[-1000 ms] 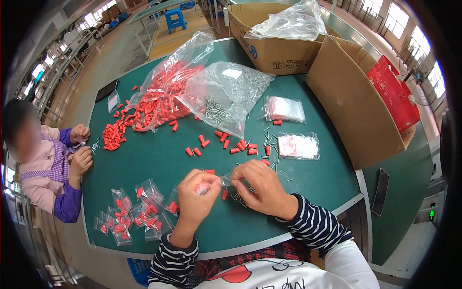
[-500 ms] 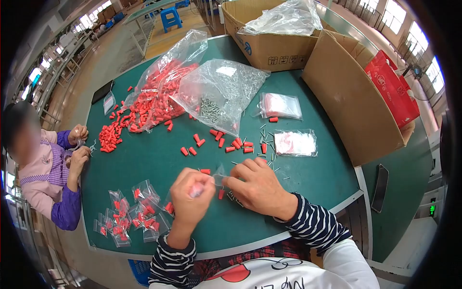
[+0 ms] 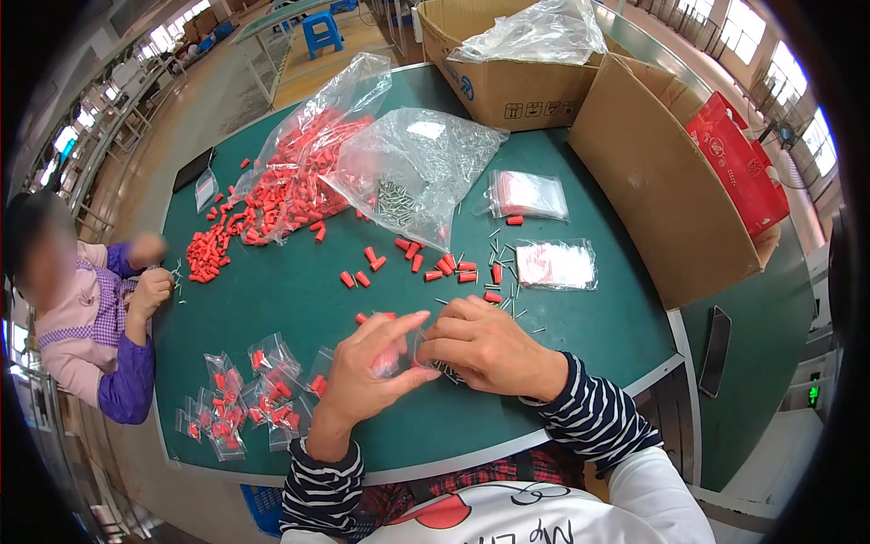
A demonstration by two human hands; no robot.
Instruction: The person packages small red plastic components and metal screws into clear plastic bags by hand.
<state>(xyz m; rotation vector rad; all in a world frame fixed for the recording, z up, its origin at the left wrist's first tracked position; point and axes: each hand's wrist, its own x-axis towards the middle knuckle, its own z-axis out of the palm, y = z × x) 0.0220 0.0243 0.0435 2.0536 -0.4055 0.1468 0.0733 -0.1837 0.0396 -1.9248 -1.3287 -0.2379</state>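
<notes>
My left hand (image 3: 367, 367) has its thumb and forefinger spread towards the right hand. Its curled other fingers keep crumpled clear plastic with pinkish-red marks (image 3: 388, 363), apparently small bags, in the palm. My right hand (image 3: 480, 349) is bent, fingertips pinching a small clear plastic bag (image 3: 419, 344) between the hands; its contents are hard to make out. Screws (image 3: 446, 370) lie partly hidden under the right hand. Just beyond the hands are loose red plastic plugs (image 3: 433, 276) and scattered screws (image 3: 506, 304). Filled zip bags of red plugs (image 3: 222, 408) lie left of my left hand.
A large bag of red plugs (image 3: 304, 172) and a bag of screws (image 3: 399, 199) lie at the back. Stacked empty zip bags (image 3: 555, 265) are at right. Cardboard boxes (image 3: 652, 181) stand on the right edge. A co-worker (image 3: 91, 326) sits at left.
My left hand's thumb and forefinger have opened from a pinch on the small bag's edge. The right hand stays by the bag. The co-worker's one hand has moved and is blurred.
</notes>
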